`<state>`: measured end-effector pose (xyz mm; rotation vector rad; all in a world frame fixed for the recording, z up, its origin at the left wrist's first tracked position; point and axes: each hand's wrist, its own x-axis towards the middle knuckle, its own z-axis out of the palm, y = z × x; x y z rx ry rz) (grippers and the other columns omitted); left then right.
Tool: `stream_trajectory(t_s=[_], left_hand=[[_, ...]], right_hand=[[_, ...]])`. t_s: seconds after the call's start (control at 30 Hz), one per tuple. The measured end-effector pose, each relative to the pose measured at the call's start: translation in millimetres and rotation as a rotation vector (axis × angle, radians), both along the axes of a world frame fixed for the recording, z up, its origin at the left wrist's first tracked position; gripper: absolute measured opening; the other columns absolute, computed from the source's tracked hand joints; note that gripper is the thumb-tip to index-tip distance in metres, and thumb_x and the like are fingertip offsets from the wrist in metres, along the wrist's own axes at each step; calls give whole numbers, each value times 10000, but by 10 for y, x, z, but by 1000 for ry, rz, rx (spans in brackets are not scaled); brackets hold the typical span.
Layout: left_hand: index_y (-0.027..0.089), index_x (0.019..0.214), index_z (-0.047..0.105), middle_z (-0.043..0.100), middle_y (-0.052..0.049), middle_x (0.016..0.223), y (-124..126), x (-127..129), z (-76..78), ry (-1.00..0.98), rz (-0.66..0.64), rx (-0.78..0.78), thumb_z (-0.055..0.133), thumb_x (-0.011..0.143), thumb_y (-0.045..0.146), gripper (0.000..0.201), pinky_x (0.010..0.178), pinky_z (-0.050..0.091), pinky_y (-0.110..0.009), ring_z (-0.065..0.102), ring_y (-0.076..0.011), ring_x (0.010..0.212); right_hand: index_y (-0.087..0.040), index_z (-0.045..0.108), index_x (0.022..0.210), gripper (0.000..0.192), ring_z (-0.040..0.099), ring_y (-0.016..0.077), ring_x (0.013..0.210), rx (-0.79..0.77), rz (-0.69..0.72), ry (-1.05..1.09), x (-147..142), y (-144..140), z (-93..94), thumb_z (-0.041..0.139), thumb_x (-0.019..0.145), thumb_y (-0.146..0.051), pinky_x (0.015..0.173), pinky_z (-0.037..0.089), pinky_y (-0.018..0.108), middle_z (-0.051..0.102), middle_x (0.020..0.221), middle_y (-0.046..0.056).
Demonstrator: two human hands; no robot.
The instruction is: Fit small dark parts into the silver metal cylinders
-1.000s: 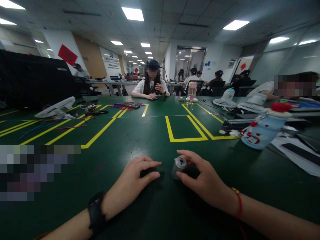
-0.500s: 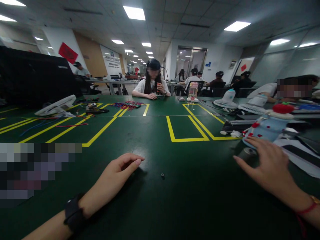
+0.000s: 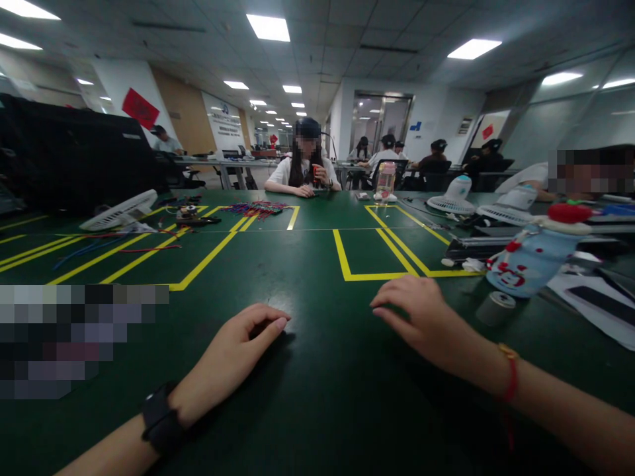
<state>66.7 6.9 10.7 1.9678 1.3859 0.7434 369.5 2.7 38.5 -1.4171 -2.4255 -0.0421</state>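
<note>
My left hand [image 3: 241, 347] is low over the green table [image 3: 317, 410], its fingers stretched forward and the thumb tip near the index finger. I see nothing between them. My right hand [image 3: 421, 317] is over the middle of the table, right of the left hand and apart from it. Its fingers are curled, with the thumb and index tips close together; whatever they may hold is hidden. To its right a small grey cylinder [image 3: 497, 305] stands beside a light blue bottle [image 3: 533, 258] with a red top.
Yellow tape [image 3: 377, 276] marks the table. At the back left are a white fan [image 3: 119, 211] and a pile of coloured wires [image 3: 255, 209]. A clear bottle [image 3: 385, 182] stands far ahead, near a seated person [image 3: 302, 165]. White fans [image 3: 451, 198] and papers [image 3: 590, 304] lie at right.
My right hand has moved left from beside the blue bottle, its spread fingers now drawn together. The small dark piece on the table between my hands is no longer visible. My left hand barely moved.
</note>
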Motion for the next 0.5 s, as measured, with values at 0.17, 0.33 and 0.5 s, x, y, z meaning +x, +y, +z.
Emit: stream_trajectory(t_s=[0.17,0.33,0.5], left_hand=[[257,984,652,664,-15,990,11,5,-25,-16,-13,-12,476,896,438,266,814,474,-349,613,-221,920],[245,992,641,654,-25,994,5,16,-31,-18,-18,-9,471,898,452,284,817,468,-362,612,-225,923],[247,973,649,663,-23,974,-8,18,-1,-17,-10,-14,474,890,460,288,802,473,-355,622,-228,906]], right_hand=[[-230,670,962,328,575,218,906,76,-423,-138,1270,-82,176,498,827,-473,808,398,382,644,1005,61],[-200,699,916,357,615,217,825,-63,-648,-114,1765,-128,122,516,800,-484,756,429,368,677,961,98],[-193,709,912,321,622,204,773,-39,-692,-117,1688,-116,166,530,798,-433,729,429,350,687,938,109]])
